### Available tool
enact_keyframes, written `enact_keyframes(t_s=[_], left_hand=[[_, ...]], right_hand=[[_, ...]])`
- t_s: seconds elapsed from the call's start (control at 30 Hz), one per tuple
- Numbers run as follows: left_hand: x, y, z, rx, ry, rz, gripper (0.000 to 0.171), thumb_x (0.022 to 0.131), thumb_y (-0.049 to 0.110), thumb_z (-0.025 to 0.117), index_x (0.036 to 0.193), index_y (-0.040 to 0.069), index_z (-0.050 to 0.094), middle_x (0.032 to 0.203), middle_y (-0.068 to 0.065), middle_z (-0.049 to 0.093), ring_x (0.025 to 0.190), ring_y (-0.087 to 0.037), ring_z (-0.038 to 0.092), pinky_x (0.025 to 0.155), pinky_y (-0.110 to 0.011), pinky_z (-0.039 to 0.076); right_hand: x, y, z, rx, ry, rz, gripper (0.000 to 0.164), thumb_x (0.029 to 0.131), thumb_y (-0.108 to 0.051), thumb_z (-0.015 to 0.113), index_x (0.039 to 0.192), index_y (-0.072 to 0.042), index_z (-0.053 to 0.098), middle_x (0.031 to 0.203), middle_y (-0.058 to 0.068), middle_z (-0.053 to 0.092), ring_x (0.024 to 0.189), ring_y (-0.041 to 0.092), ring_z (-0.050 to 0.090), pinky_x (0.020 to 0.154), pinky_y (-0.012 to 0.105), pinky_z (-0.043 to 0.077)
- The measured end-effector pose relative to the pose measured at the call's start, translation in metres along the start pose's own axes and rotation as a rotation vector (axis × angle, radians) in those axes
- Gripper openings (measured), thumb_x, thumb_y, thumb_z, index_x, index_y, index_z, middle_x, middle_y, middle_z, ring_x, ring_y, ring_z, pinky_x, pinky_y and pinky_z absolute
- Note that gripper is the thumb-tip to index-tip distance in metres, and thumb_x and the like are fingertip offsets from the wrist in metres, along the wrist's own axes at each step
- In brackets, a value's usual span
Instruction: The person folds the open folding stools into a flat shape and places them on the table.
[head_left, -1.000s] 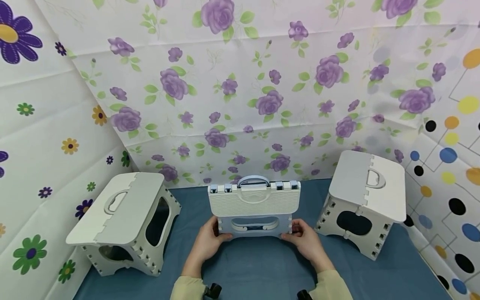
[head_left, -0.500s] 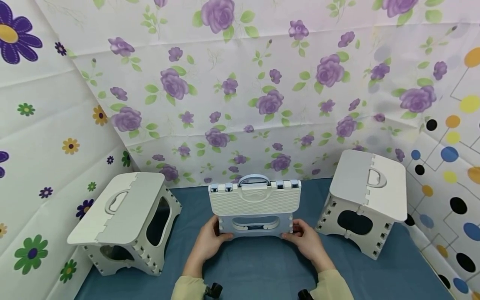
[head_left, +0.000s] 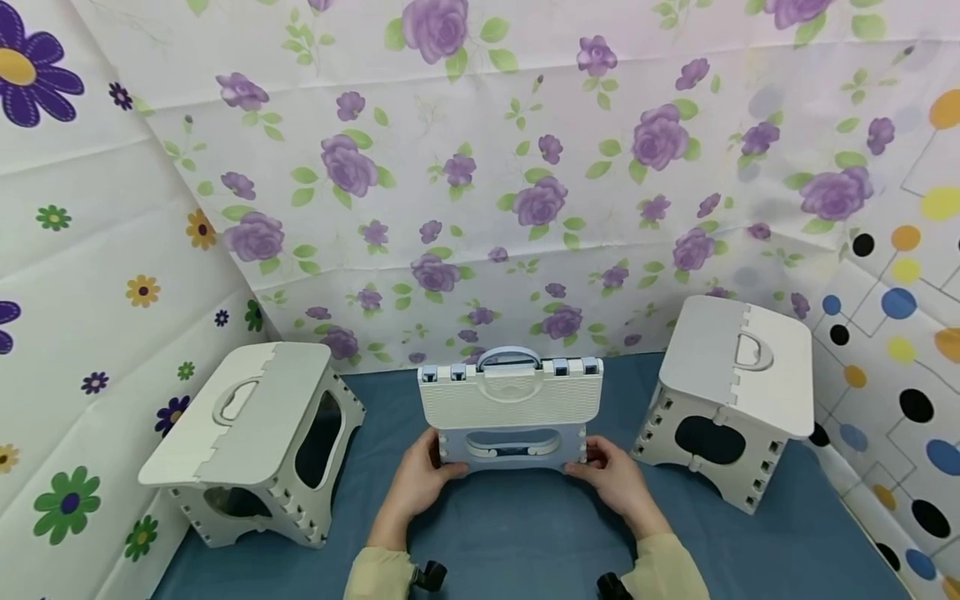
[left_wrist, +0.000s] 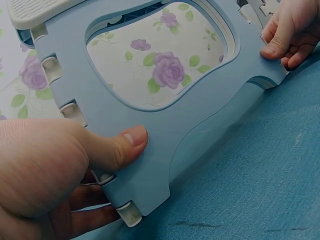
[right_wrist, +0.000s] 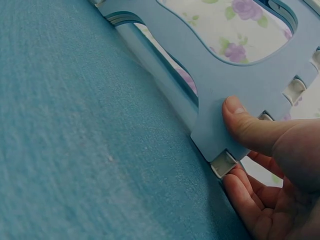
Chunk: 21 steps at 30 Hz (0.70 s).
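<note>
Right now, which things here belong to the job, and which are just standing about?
Part of the job:
blue-and-white stool
left hand and right hand, gripping its sides

Apparently just standing by, untouched:
pale stool on the left
pale stool on the right

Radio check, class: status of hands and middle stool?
Left hand, right hand: gripping lower sides of middle stool. Folded at top. Left white stool, right white stool: clear of hands.

Matt plastic stool [head_left: 512,410], rough cloth [right_wrist: 100,150]
</note>
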<state>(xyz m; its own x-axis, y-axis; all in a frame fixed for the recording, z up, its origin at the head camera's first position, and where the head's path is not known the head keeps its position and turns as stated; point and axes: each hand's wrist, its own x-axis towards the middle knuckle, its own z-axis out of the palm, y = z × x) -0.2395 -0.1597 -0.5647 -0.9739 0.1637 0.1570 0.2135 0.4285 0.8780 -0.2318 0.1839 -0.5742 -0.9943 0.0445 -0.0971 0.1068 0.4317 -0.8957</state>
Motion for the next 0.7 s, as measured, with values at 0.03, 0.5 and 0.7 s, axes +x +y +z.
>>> enact_keyframes(t_s=[0.03,0.5,0.7], left_hand=[[0.0005,0.0003,-0.0003,-0.001,0.003,-0.004,0.06,0.091,0.006,0.086,0.145,0.01,0.058,0.126,-0.011,0.071,0.11,-0.027,0.069,0.087,-0.043,0.058],[0.0022,0.0041,0.0,0.0,0.025,-0.007,0.056,0.089,0.003,0.087,0.139,0.009,0.062,0.122,-0.01,0.073,0.108,-0.025,0.07,0.088,-0.046,0.058],[0.0004,0.0036,-0.0041,0.004,0.012,-0.012,0.054,0.09,0.005,0.087,0.138,0.008,0.063,0.12,-0.009,0.073,0.106,-0.023,0.07,0.086,-0.043,0.058]], right_hand=[[0.0003,0.0,-0.0003,0.002,-0.003,-0.002,0.037,0.091,-0.022,0.089,0.122,-0.011,0.073,0.105,0.004,0.069,0.088,0.021,0.059,0.076,0.036,0.048],[-0.0009,0.0021,-0.0023,0.061,-0.014,-0.05,0.035,0.091,-0.017,0.089,0.121,-0.011,0.072,0.11,0.007,0.071,0.09,0.022,0.061,0.078,0.035,0.051],[0.0001,-0.0004,0.0003,0.088,-0.001,-0.065,0.038,0.09,-0.014,0.089,0.123,-0.009,0.071,0.112,0.01,0.072,0.091,0.023,0.063,0.078,0.034,0.053]])
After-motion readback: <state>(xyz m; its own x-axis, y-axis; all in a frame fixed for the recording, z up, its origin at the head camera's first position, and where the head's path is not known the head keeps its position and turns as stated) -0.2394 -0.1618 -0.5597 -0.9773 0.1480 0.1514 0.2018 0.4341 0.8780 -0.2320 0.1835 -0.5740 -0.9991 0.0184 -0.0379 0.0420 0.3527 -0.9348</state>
